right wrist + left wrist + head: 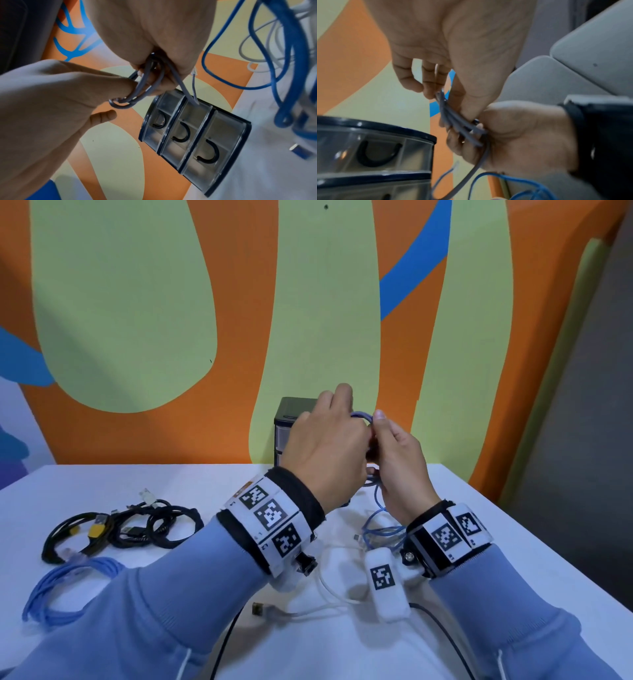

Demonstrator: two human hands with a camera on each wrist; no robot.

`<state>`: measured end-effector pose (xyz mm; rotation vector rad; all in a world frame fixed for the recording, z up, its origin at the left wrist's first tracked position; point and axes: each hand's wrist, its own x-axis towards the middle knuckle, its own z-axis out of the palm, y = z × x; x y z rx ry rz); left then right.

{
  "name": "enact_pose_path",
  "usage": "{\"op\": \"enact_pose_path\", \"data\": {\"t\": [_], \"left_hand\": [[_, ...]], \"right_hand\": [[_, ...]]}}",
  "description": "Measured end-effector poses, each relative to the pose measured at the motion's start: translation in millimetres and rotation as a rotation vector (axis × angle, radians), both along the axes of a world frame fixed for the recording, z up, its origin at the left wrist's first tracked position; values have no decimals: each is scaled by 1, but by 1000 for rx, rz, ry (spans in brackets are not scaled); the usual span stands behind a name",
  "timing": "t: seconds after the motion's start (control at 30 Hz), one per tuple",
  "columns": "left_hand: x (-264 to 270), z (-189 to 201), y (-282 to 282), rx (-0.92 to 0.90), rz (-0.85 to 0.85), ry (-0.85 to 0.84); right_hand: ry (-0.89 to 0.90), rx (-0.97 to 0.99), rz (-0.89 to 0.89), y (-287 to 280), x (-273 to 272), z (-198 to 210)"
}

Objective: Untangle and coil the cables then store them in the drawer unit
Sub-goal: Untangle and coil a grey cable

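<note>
A small coil of grey cable (pixel 137 86) is gripped by both the left hand (pixel 325 453) and the right hand (pixel 399 463) — held raised before the drawer unit (pixel 193 140).

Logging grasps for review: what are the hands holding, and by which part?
Both the left hand and right hand grip the grey-blue cable by its coiled loops.

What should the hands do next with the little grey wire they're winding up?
Probably wind one more loop. The left hand and right hand both pinch the small grey cable coil, but a loose tail with its plug still hangs free in front of the drawer unit, whose drawers all look closed. So finishing the coil likely comes before storing it.
</note>
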<state>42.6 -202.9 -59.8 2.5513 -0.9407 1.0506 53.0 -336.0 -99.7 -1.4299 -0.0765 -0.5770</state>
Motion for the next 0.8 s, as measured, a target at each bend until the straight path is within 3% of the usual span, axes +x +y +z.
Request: {"op": "enact_pose_path", "data": {"t": [0.13,0.2,0.5,0.7,0.8], "left_hand": [[7,-2,1,120,-50,-140],[10,-2,0,99,-80,-126],[29,-2,10,-31,-264,396],[28,-5,9,7,-98,252],[28,-7,5,-78,-151,286]], "right_hand": [[-10,77,41,-1,-1,4],[-10,71,52,-2,-2,4],[79,16,-15,-7,-2,4],[103,49,-59,-9,3,0],[139,106,-30,-11,7,-3]]}}
